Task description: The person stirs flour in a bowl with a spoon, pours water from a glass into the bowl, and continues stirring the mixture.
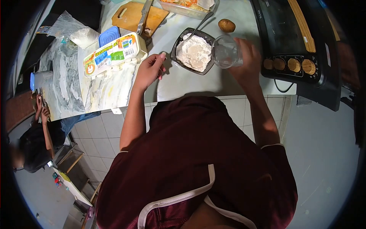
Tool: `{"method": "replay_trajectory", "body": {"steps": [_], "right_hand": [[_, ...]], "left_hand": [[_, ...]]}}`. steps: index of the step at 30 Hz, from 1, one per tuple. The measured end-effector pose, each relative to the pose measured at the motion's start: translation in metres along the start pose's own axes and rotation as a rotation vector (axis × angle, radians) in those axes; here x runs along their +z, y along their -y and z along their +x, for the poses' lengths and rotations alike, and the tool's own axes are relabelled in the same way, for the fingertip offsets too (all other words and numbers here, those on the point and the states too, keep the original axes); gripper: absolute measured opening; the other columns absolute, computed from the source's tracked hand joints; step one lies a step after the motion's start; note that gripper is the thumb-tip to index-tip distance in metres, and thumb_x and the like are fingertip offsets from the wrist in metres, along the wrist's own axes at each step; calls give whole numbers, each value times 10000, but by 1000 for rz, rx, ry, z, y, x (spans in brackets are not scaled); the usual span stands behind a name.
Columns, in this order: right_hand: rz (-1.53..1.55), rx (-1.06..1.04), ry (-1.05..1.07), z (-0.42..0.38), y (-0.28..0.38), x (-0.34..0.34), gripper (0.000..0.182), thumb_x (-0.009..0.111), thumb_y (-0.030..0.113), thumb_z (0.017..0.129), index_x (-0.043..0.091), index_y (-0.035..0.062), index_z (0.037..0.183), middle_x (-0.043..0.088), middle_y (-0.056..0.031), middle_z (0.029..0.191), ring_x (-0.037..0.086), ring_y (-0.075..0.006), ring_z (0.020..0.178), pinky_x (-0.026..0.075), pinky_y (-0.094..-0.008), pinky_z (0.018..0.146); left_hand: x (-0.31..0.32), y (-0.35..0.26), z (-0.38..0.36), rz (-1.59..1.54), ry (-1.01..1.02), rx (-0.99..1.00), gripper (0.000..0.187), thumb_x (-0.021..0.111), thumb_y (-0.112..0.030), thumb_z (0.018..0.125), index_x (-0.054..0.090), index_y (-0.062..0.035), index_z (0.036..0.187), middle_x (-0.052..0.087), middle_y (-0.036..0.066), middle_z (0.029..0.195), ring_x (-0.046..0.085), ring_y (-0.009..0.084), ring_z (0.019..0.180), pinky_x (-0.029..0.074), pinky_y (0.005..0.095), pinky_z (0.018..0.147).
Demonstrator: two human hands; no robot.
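Observation:
My right hand (246, 63) is wrapped round a clear drinking glass (225, 52), tipped with its mouth toward a dark square bowl (211, 68). White flour (195, 47) fills the bowl, with a damp, slightly darker patch in the middle. A metal spoon (202, 24) leans in it, handle toward the back. To the left of the bowl, my left hand (151, 70) hovers over the counter near its front edge, holding nothing, thumb out and fingers loosely bent. Beside it lies a white seasoning set box (114, 53) with a printed label.
Behind the bowl sits a potato (227, 25). A knife (144, 16) lies across a wooden cutting board (127, 16), next to a plastic container of shredded vegetables (187, 8). A black oven (301, 49) stands right. At far left, another person (40, 141) works at the counter (63, 95).

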State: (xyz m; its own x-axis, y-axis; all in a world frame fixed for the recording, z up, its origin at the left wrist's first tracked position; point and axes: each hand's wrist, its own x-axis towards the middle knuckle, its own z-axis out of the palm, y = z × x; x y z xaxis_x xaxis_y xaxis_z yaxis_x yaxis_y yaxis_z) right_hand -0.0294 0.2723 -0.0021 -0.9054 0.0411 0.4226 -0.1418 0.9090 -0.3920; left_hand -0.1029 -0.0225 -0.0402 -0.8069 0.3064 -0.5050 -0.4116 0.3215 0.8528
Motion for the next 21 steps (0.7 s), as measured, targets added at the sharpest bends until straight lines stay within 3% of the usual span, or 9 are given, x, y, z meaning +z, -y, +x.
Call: {"method": "replay_trajectory", "body": {"steps": [4, 8, 11, 14, 18, 21], "right_hand": [[-8, -85, -2, 0, 12, 5, 641, 794, 195, 620, 561, 28, 1194, 592, -111, 1122, 546, -303, 1050, 391, -416, 925], [12, -93, -11, 6, 17, 13, 635, 778, 148, 622, 554, 30, 1204, 587, -110, 1128, 543, -306, 1062, 370, -411, 952], [46, -69, -35, 14, 18, 19, 643, 771, 103, 608, 552, 46, 1210, 583, -107, 1136, 541, -298, 1080, 372, -410, 956], [123, 9, -47, 21, 16, 22, 716, 761, 125, 567, 533, 110, 1246, 582, -90, 1136, 497, -260, 1122, 312, -420, 994], [196, 92, -91, 25, 12, 19, 730, 773, 144, 521, 538, 94, 1211, 584, -109, 1126, 536, -294, 1076, 381, -415, 946], [281, 156, -121, 21, 5, 18, 726, 783, 148, 518, 533, 73, 1195, 590, -118, 1115, 569, -298, 1030, 429, -402, 915]], "left_hand": [[-1, 2, 1, -26, -3, 5, 424, 530, -407, 952, 596, 11, 934, 564, 45, 655, 481, 82, 458, 364, 223, 447], [-1, 0, 1, -30, -3, 5, 429, 530, -408, 952, 595, 16, 943, 565, 49, 656, 479, 83, 455, 365, 224, 446], [-1, -1, 1, -21, -5, 8, 431, 529, -407, 953, 594, 19, 945, 565, 50, 655, 477, 82, 454, 366, 225, 447], [-1, -1, 1, -38, -3, 7, 435, 529, -410, 952, 596, 20, 951, 566, 50, 657, 476, 80, 452, 365, 224, 448], [-2, 2, 1, -25, -3, 31, 441, 528, -415, 951, 597, 21, 956, 568, 48, 657, 475, 77, 451, 360, 221, 445], [-2, 3, 2, -7, 6, 39, 416, 506, -413, 963, 598, -8, 990, 566, 31, 667, 476, 59, 439, 297, 203, 401]]}}
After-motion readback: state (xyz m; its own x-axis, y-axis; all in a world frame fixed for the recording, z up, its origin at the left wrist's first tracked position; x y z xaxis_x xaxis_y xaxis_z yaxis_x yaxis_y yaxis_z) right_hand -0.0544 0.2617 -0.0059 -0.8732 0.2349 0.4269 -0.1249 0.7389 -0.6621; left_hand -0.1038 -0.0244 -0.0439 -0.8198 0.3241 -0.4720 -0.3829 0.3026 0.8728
